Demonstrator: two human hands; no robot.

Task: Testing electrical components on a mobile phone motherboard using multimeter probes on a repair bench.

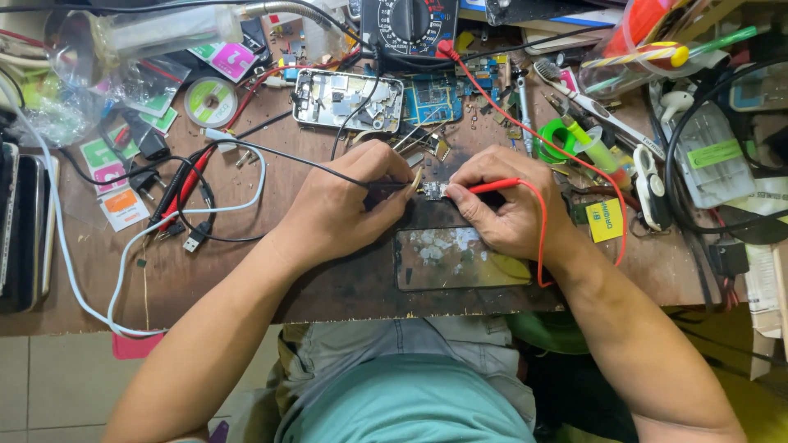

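Observation:
My left hand (341,205) grips a black test probe (386,185) whose black lead runs off to the left. My right hand (505,205) pinches a red test probe (491,186) with a red lead looping past my wrist. Both probe tips meet on a tiny circuit board (432,191) lying between my hands on the dark work mat (353,283). A black multimeter (409,25) stands at the far edge of the bench.
An opened phone body (349,100) and blue circuit boards (432,102) lie beyond my hands. A worn glass panel (460,258) sits under my right wrist. Cables, a solder spool (211,102), tweezers and tool clutter crowd both sides; stacked phones (25,230) line the left edge.

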